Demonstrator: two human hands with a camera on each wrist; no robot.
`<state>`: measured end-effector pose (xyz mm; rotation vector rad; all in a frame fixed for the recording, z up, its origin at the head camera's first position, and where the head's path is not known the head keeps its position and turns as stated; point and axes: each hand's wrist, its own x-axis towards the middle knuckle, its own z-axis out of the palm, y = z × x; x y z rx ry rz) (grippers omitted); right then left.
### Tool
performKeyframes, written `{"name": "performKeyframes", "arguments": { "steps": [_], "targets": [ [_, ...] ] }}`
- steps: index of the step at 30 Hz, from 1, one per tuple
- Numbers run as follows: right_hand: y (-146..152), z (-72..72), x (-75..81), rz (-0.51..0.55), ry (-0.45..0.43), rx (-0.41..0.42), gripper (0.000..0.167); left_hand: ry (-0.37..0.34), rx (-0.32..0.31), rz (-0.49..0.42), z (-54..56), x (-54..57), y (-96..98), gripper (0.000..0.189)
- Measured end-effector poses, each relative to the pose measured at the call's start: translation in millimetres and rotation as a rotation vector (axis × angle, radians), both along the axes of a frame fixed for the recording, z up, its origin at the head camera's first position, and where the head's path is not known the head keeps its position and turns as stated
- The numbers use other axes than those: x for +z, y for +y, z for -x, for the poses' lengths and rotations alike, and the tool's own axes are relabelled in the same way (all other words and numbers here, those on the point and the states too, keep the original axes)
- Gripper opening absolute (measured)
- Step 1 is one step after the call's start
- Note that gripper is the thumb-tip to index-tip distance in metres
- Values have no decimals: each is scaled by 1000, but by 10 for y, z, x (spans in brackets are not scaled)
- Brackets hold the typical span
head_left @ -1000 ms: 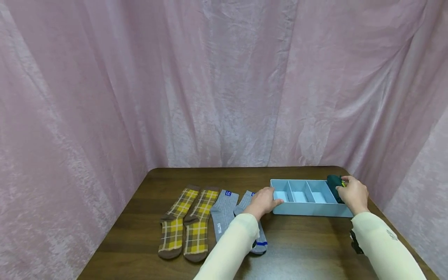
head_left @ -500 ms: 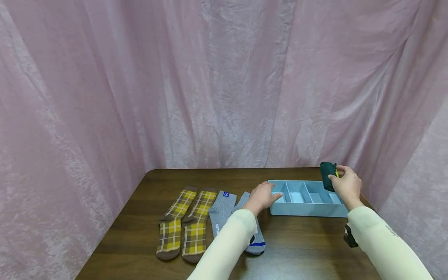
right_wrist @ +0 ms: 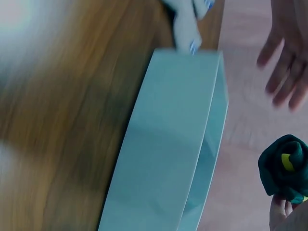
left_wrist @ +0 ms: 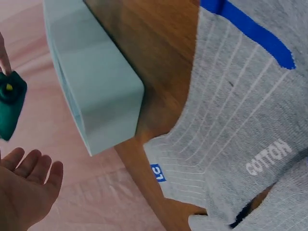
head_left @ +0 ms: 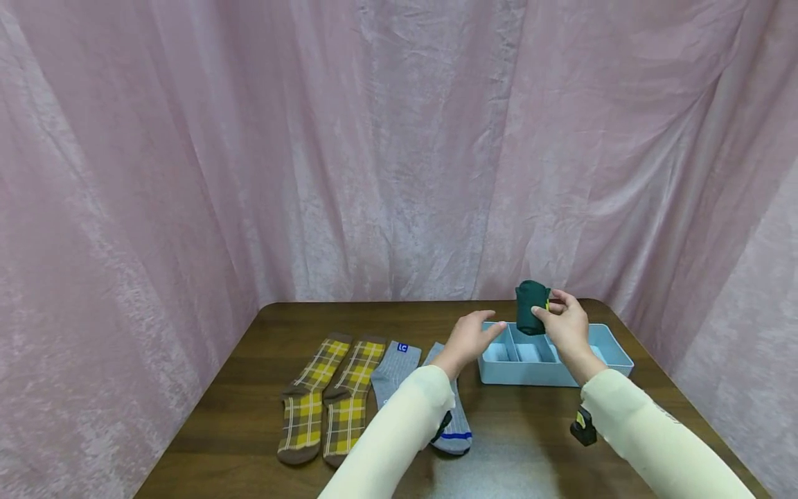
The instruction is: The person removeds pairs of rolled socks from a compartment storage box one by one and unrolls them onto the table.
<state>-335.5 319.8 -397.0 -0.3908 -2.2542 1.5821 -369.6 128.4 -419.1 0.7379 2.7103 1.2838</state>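
Observation:
My right hand (head_left: 566, 331) pinches a rolled dark green sock bundle (head_left: 531, 308) and holds it up above the light blue divided box (head_left: 530, 374). In the right wrist view the bundle (right_wrist: 285, 168) shows its coiled end with a bit of yellow. My left hand (head_left: 466, 341) hovers by the box's left end, fingers extended and holding nothing. The left wrist view shows that hand (left_wrist: 30, 185) with relaxed fingers, apart from the green bundle (left_wrist: 10, 103). The visible compartments of the box hold nothing; my right hand hides part of it.
Left of the box lie two grey socks (head_left: 394, 367) with blue marks, partly covered by my left sleeve. Farther left, two yellow-and-brown plaid socks (head_left: 312, 395) lie flat on the wooden table (head_left: 218, 430). A pink curtain (head_left: 399, 152) hangs behind the table.
My right hand has lifted the green sock bundle out of the box's rightmost compartment and carried it left. My left hand has come off the box's left end, rising slightly.

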Motion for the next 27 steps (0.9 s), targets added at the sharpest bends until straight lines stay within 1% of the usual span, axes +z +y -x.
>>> {"name": "performKeyframes", "arguments": {
  "steps": [2, 4, 7, 9, 13, 15, 17, 20, 23, 25, 26, 27],
  "targets": [
    [-118, -4, 10, 67, 2, 31, 68, -40, -14, -49, -4, 19, -11, 54],
    [-217, -5, 10, 118, -2, 58, 68, -69, -36, -76, 0, 20, -11, 54],
    [-345, -13, 2, 191, -15, 88, 67, -106, -62, -116, -1, 12, -8, 49],
    [-406, -18, -10, 241, -21, 104, 67, -136, -68, -172, -6, 2, -12, 44],
    [-475, -35, -40, 347, -36, 158, 68, -178, -52, -282, -9, -5, -36, 38],
    [-488, -46, -58, 393, -42, 198, 70, -188, -37, -308, -3, -6, -53, 37],
    [-493, -57, -75, 423, -56, 231, 71, -186, -12, -312, 7, -7, -72, 35],
    [-510, -70, -89, 428, -59, 269, 75, -158, 45, -308, 25, -11, -109, 28],
    [-536, -81, -92, 365, -74, 289, 78, -79, 101, -285, 46, -16, -159, 24],
    [-551, -89, -92, 309, -99, 305, 78, 2, 125, -244, 58, -24, -198, 26],
    [-555, -95, -90, 295, -117, 313, 79, 58, 136, -205, 59, -26, -219, 27],
    [-555, -100, -90, 290, -137, 322, 80, 126, 146, -146, 61, -33, -239, 28]
  ]
}}
